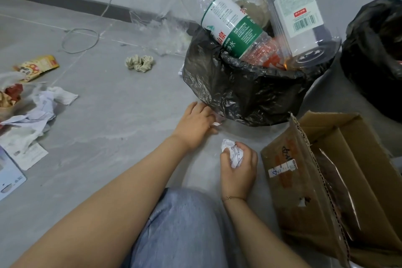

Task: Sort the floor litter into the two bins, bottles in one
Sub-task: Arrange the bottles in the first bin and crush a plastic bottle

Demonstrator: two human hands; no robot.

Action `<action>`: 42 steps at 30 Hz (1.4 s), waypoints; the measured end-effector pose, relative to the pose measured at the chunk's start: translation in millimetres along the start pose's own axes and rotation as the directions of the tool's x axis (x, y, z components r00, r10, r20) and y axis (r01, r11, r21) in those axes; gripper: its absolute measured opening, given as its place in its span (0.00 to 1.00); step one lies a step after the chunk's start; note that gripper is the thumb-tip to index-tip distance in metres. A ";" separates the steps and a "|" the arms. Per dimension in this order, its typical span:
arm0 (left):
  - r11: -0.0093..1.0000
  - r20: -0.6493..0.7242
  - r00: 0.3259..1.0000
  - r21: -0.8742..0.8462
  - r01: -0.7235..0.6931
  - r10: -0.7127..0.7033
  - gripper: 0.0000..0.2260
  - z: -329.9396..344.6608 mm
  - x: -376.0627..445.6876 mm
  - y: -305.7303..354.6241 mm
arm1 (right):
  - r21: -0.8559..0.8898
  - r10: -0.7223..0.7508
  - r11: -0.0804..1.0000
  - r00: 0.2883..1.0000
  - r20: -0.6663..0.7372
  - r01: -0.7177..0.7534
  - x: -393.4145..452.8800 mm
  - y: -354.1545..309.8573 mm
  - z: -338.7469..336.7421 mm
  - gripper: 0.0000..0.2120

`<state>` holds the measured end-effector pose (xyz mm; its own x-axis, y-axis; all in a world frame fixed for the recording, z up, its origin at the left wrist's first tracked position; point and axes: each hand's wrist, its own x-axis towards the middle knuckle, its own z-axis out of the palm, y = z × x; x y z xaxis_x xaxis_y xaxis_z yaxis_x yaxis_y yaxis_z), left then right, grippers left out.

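Observation:
A bin lined with a black bag (239, 89) stands in the middle and holds several plastic bottles, among them a green-capped bottle (228, 24) that sticks out to the upper left. A second black-lined bin (376, 50) is at the right edge. My left hand (195, 124) lies on the floor at the foot of the first bin, its fingers pinching a small white paper scrap (216, 124). My right hand (239, 165) grips a crumpled white receipt (231, 152) just above the floor.
An open cardboard box (339, 180) lies at the right. Crumpled papers (41, 111), snack wrappers (37, 67) and a leaflet (8, 176) are scattered at the left. A knotted cloth piece (139, 62), clear plastic film (165, 35) and a thin cable (80, 39) lie further back. My knee (180, 228) is below.

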<state>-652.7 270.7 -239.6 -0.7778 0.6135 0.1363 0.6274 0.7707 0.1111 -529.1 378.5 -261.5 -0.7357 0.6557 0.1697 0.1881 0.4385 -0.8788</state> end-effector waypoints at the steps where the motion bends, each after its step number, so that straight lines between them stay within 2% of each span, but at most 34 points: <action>1: 1.000 0.026 1.000 -0.024 0.011 -0.011 0.20 1.5 -0.1 -1.0 | 0.003 0.000 1.000 1.000 0.003 0.000 -0.1 0.0 -0.1 0.13; 4: 0.994 -0.030 0.997 -0.094 0.063 -0.066 0.15 10.0 -9.8 -1.7 | 0.017 -0.001 1.000 1.000 0.011 0.000 0.3 -0.5 -0.8 0.13; 7: 0.983 -0.054 0.991 -0.144 0.112 -0.121 0.15 8.9 -28.0 -6.4 | 0.037 -0.018 0.999 1.000 0.011 0.018 0.4 -1.5 -2.1 0.13; 9: 0.943 -0.072 0.976 -0.281 0.178 -0.206 0.17 2.1 -40.6 -5.5 | 0.060 -0.008 0.998 0.999 0.043 0.005 0.2 -1.7 -5.4 0.13; 11: 0.825 -0.030 0.932 -0.478 0.303 -0.360 0.18 -10.8 -55.8 1.2 | 0.100 0.042 0.994 0.994 0.101 -0.052 1.8 -4.3 -11.4 0.13; 13: 0.675 -0.015 0.878 -0.646 0.357 -0.479 0.21 -25.5 -70.2 11.3 | 0.160 0.086 0.981 0.986 0.142 -0.109 3.7 -16.5 -20.9 0.11; 17: 0.382 -0.009 0.782 -0.876 0.295 -0.623 0.15 -79.7 -86.2 41.5 | 0.392 -0.015 0.919 0.989 0.148 -0.044 -1.3 -79.9 -59.7 0.12; 20: 0.289 -0.019 0.770 -0.933 0.216 -0.638 0.16 -125.9 -87.8 71.4 | 0.476 -0.184 0.874 0.974 0.136 0.098 6.6 -134.6 -103.3 0.13; 23: 0.244 -0.005 0.794 -0.953 0.180 -0.607 0.14 -155.1 -74.6 98.5 | 0.504 -0.227 0.856 0.960 0.166 0.115 37.6 -165.8 -138.4 0.12; 26: 0.216 -0.021 0.809 -0.967 0.132 -0.587 0.13 -183.0 -46.1 127.5 | 0.398 -0.271 0.902 0.938 0.216 0.169 78.4 -185.7 -178.0 0.13; 29: 0.226 -0.056 0.877 -0.972 0.061 -0.478 0.13 -213.1 -8.1 166.5 | 0.193 -0.349 0.931 0.910 0.223 0.310 132.4 -202.8 -227.2 0.14; 31: 0.284 -0.096 0.903 -0.958 0.029 -0.418 0.15 -231.4 18.2 191.0 | 0.031 -0.372 0.926 0.891 0.260 0.377 173.4 -213.2 -257.2 0.13; 33: 0.364 -0.115 0.924 -0.931 0.027 -0.363 0.19 -249.0 44.7 214.4 | -0.161 -0.335 0.906 0.894 0.297 0.392 212.3 -216.3 -285.7 0.13; 37: 0.498 -0.087 0.964 -0.866 0.052 -0.253 0.15 -258.7 108.6 256.4 | -0.424 -0.111 0.862 0.920 0.376 0.278 272.8 -199.6 -327.0 0.15; 39: 0.531 -0.039 0.975 -0.843 0.084 -0.217 0.12 -249.1 137.2 273.2 | -0.569 0.099 0.790 0.869 0.485 0.227 291.8 -187.7 -333.0 0.19; 40: 0.504 0.022 0.980 -0.855 0.122 -0.200 0.12 -242.6 150.3 281.6 | -0.623 0.224 0.760 0.824 0.520 0.186 298.8 -183.0 -334.6 0.22; 42: 0.421 0.235 0.955 -0.860 0.290 -0.178 0.26 -233.1 166.3 298.2 | -0.692 0.384 0.712 0.757 0.529 0.122 308.6 -176.2 -339.2 0.26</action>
<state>-586.3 562.4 45.7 -0.8636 0.4894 -0.1211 0.0700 0.3543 0.9325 -568.7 712.0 97.0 -0.8286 0.3396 -0.4451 0.4941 0.8174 -0.2961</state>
